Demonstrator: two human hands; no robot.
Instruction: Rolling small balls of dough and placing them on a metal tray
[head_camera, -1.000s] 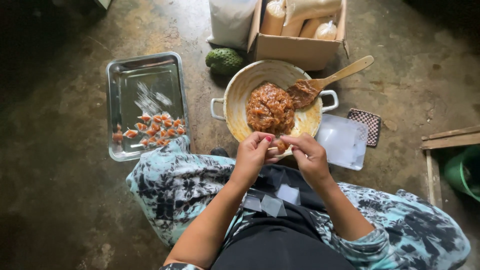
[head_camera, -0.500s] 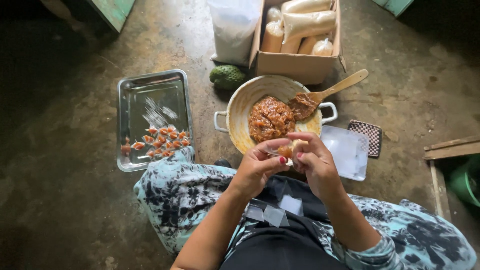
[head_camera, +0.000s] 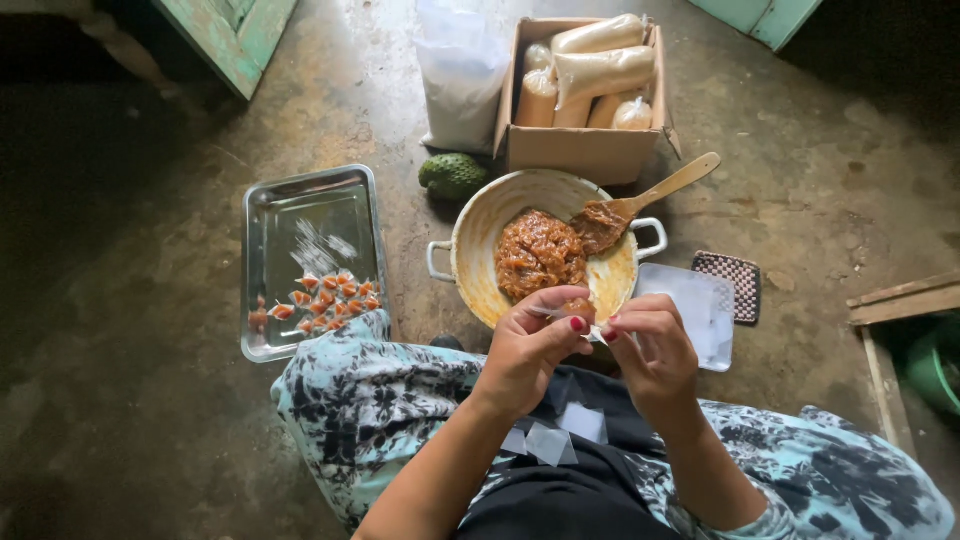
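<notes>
My left hand (head_camera: 530, 350) and my right hand (head_camera: 652, 352) meet over my lap, fingertips together on a small brown candy piece (head_camera: 579, 306) in a clear wrapper. Just beyond them stands a white two-handled pan (head_camera: 480, 235) holding a mound of brown sticky paste (head_camera: 538, 255). A wooden spoon (head_camera: 655, 195) rests on the pan's right rim, its bowl coated with paste. To the left, a steel tray (head_camera: 310, 215) carries several wrapped orange-brown candies (head_camera: 325, 297) near its front edge. Small clear wrapper squares (head_camera: 560, 432) lie on my lap.
A stack of clear wrapper sheets (head_camera: 700, 305) and a small perforated mat (head_camera: 728, 282) lie right of the pan. Behind it are a cardboard box (head_camera: 580, 150) of filled bags, a white sack (head_camera: 460, 75) and a green bumpy fruit (head_camera: 452, 175). Wooden planks (head_camera: 900, 300) sit at right.
My hands have stayed together on the candy piece, fingers shifting around it. The camera view has tilted slightly, so everything sits a little lower in frame.
</notes>
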